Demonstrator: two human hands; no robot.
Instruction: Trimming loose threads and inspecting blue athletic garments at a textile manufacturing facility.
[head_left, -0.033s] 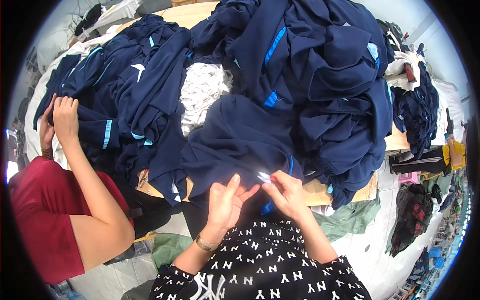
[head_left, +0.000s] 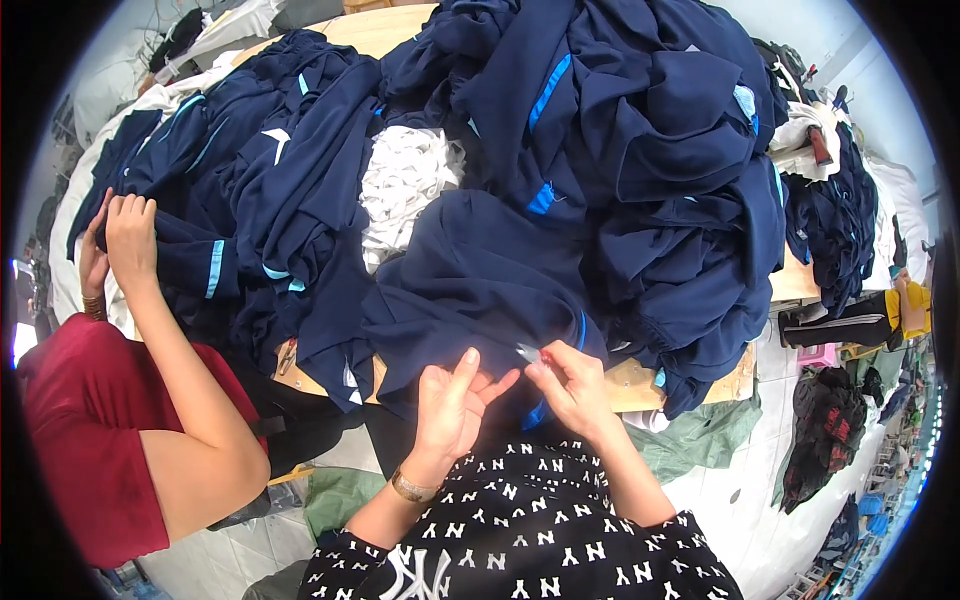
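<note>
In my right hand (head_left: 577, 392) is a small pair of thread snips (head_left: 527, 352), its pale blades poking out past my thumb and fingers toward the left. My left hand (head_left: 447, 408) is just left of it, palm turned up, thumb and fingers apart with nothing visible between them. Both hands are at the near edge of a navy garment (head_left: 460, 275) with bright blue trim, spread over the table front and hanging toward my lap. Whether my left fingertips touch the cloth, I cannot tell.
Navy garments (head_left: 660, 130) are heaped high at the back right, with another pile (head_left: 300, 190) at left. White cloth pieces (head_left: 405, 190) lie between them. At left, a co-worker in a red top (head_left: 190, 440) handles navy cloth. Green sheeting (head_left: 700, 440) lies on the floor.
The snips' blades, spread a moment before, now look closer together and slightly blurred. Both hands have stayed in place.
</note>
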